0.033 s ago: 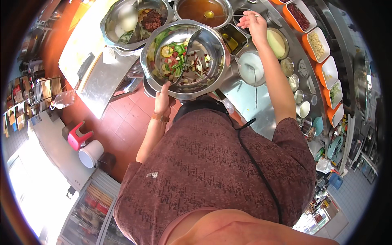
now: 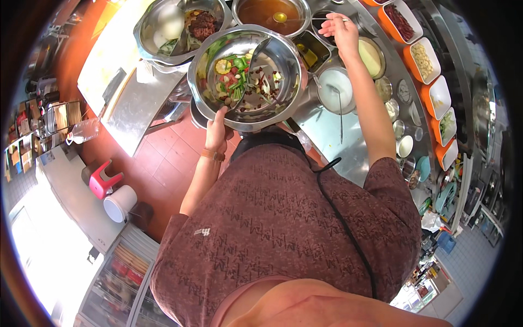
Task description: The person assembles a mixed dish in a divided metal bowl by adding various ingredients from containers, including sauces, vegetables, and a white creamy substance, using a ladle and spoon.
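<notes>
A kitchen is seen from above, with a steel counter spread along the right, its sheen dulled and streaked. On the left, a floor of red square tiles is edged by white cabinets, and a glossy pink stool is set beside a round white bucket. Along the counter's far right, deep rectangular dishes, white inside and orange outside, are lined up in a curving row. At the top centre, in front of the wearer's body, a wide, mirror-bright divided pot is held, its two halves parted by an S-shaped metal wall. In its left half, a ridged yellow corn slice and cut green stalks are heaped; in its right half, small dark-red bits and pale slices are scattered. The near rim is gripped by the left hand, thumb laid over the edge, fingers curled below and largely hidden. By the right hand, raised over the counter, the thin handle of a round ladle seems to be pinched at its end, the other fingers loosely spread. The ladle's bowl is set in a steel pot of smooth, reddish-brown liquid, just beyond the divided pot.
</notes>
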A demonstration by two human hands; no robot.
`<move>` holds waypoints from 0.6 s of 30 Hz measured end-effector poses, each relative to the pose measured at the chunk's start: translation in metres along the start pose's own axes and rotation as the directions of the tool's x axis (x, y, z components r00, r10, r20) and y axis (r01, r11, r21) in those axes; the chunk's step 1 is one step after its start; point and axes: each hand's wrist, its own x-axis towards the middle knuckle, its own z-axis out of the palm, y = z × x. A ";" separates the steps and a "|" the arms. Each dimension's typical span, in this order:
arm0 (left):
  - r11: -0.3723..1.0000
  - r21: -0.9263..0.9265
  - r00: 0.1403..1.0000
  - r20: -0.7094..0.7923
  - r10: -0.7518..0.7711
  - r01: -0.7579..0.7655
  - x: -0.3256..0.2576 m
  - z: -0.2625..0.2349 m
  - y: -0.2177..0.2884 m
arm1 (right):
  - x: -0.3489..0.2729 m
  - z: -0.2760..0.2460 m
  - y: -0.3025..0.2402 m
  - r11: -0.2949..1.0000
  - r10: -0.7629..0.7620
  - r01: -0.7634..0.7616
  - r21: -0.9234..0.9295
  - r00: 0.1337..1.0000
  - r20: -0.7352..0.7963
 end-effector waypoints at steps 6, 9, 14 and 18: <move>0.999 0.034 1.000 0.014 0.002 -0.002 0.004 0.004 0.011 | -0.010 0.004 -0.041 0.993 -0.093 0.095 -0.067 0.995 0.030; 0.999 0.029 0.999 0.052 0.013 -0.014 0.006 0.004 0.011 | -0.022 0.008 -0.059 0.993 -0.117 0.117 -0.004 0.990 0.082; 0.999 0.052 0.998 0.058 -0.011 0.008 0.002 0.000 0.009 | -0.085 0.036 -0.098 0.966 -0.225 0.252 -0.056 0.928 0.295; 0.998 0.055 0.996 0.084 0.009 -0.013 0.006 0.000 0.009 | -0.136 0.048 -0.094 0.772 -0.349 0.591 -0.233 0.701 0.621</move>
